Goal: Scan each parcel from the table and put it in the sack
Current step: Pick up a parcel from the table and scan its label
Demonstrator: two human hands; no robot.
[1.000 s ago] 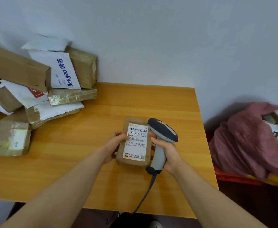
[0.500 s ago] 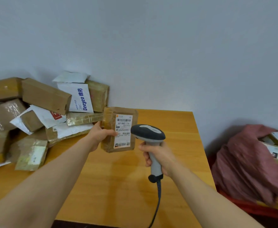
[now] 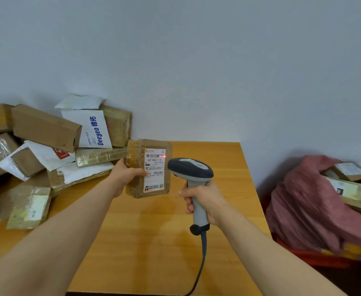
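My left hand (image 3: 125,174) grips a small brown parcel (image 3: 151,167) by its left edge and holds it upright above the wooden table (image 3: 154,242), white label facing me. A red scan line lies across the barcode at the label's top. My right hand (image 3: 204,198) grips the handle of a grey barcode scanner (image 3: 191,170), whose head points at the label from just to the right. A dark red sack (image 3: 312,206) sits low beside the table's right edge, with two taped parcels (image 3: 354,189) in its mouth.
A heap of parcels (image 3: 45,146), cardboard boxes and white mailers, fills the table's left side against the wall. The scanner's cable (image 3: 200,265) hangs off the table's front edge. A plain grey wall stands behind.
Since a second ago my left hand has lifted the parcel off the table and turned it upright. The scanner has risen with my right hand, and the red scan line now shows on the barcode.
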